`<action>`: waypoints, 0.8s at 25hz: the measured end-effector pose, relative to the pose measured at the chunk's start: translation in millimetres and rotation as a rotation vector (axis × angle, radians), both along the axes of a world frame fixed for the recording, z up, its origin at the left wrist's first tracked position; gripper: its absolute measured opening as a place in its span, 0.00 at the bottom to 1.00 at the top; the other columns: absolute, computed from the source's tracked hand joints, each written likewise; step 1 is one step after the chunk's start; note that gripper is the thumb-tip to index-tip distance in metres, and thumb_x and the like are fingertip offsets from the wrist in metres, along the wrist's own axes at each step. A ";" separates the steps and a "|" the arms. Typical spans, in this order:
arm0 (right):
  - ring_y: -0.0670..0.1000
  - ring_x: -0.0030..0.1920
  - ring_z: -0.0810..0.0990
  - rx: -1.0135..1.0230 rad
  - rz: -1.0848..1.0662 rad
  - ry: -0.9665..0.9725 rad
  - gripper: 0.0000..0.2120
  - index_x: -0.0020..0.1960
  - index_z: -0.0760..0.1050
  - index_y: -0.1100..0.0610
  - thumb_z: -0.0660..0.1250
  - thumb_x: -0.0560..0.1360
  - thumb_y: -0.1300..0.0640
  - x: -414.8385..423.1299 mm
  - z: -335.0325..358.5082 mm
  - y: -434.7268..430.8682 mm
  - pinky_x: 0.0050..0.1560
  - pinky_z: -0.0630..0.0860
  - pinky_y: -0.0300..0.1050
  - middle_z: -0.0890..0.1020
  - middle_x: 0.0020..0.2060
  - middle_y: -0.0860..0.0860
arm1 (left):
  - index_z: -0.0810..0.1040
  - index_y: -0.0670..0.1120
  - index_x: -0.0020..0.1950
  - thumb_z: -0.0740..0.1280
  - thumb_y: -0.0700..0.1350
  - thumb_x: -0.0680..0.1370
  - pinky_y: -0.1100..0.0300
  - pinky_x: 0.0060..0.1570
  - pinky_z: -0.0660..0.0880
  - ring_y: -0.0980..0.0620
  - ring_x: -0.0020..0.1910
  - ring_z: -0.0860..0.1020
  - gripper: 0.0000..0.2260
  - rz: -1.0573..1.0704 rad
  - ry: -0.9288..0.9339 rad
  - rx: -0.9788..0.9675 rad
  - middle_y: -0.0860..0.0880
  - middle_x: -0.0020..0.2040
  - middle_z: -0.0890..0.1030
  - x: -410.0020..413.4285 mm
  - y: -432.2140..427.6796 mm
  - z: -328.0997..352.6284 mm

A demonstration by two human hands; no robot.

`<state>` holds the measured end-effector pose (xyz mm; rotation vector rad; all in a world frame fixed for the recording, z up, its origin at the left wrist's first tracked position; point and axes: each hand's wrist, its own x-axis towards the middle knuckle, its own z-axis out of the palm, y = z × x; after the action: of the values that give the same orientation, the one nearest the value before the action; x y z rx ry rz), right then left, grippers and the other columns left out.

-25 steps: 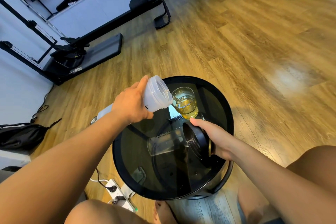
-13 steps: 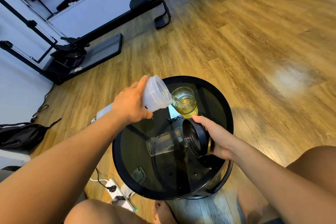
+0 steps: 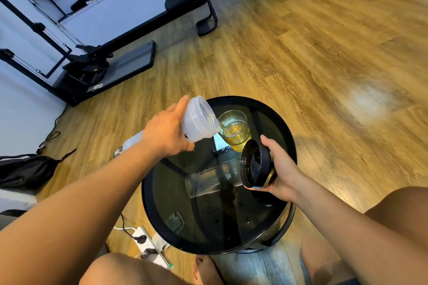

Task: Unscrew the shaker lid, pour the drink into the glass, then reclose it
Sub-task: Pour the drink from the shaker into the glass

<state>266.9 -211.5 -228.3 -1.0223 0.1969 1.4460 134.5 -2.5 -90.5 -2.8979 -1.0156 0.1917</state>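
We hold the frosted bottle in our left hand, tipped so its open mouth hangs over the glass. A thin yellow stream runs from the bottle's lip into the glass, which stands on the round black tabletop just past that grip, partly filled. Our right hand wraps the black lid, held on edge above the tabletop with its hollow underside facing the left arm. The glass stands just beyond the lid. Below that grip a second clear tumbler appears to lie on its side.
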 end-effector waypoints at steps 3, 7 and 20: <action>0.64 0.57 0.84 -0.004 0.003 0.000 0.28 0.64 0.79 0.54 0.68 0.74 0.35 -0.2 -0.6 0.2 0.59 0.80 0.65 0.85 0.57 0.61 | 0.53 0.53 0.81 0.82 0.51 0.63 0.44 0.53 0.77 0.41 0.58 0.78 0.55 -0.002 -0.009 -0.001 0.48 0.64 0.75 -0.6 1.0 -0.3; 0.64 0.58 0.82 -0.003 0.023 -0.021 0.28 0.66 0.77 0.52 0.67 0.74 0.34 -1.0 -2.0 0.8 0.60 0.79 0.66 0.83 0.59 0.61 | 0.54 0.52 0.80 0.83 0.51 0.63 0.45 0.52 0.77 0.41 0.56 0.78 0.53 -0.017 -0.017 0.000 0.48 0.62 0.75 -0.2 1.5 0.5; 0.64 0.57 0.82 -0.018 0.014 -0.014 0.26 0.63 0.78 0.52 0.68 0.74 0.34 -1.9 1.4 0.9 0.56 0.81 0.65 0.83 0.58 0.61 | 0.55 0.52 0.79 0.83 0.51 0.62 0.48 0.48 0.76 0.42 0.54 0.77 0.53 -0.044 -0.016 0.018 0.48 0.60 0.75 1.1 1.5 4.8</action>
<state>265.0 -210.6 -226.9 -1.0502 0.1926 1.4516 135.6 -1.0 -85.7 -2.9071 -0.9492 0.1568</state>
